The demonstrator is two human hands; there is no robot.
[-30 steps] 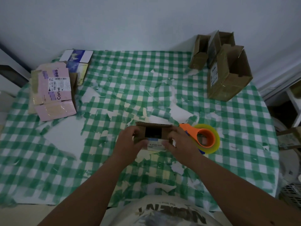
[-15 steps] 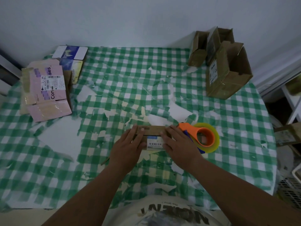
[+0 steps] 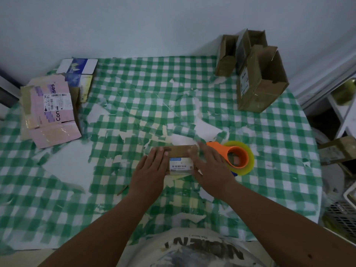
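I look down on a table under a torn green checked cloth (image 3: pixel 57 199), pushed against a pale wall (image 3: pixel 154 26). At the far right stand open brown cartons (image 3: pixel 262 79). At the far left lies a pile of flattened pink boxes (image 3: pixel 50 110). Near the middle is an orange tape dispenser (image 3: pixel 238 158) with a yellowish roll, and just left of it lies the small cardboard box (image 3: pixel 181 158), label up, low on the cloth.

I judge the pressing-down of this box is nearly done. It looks almost flat, with no hand on the dispenser, and the far cartons not yet collapsed.

Both forearms reach in from the near edge. The left hand (image 3: pixel 152 170) lies palm down on the box's left end, fingers straight and together. The right hand (image 3: pixel 212 168), slightly blurred, presses the right end with fingers straight and a little spread. Neither hand grips anything.
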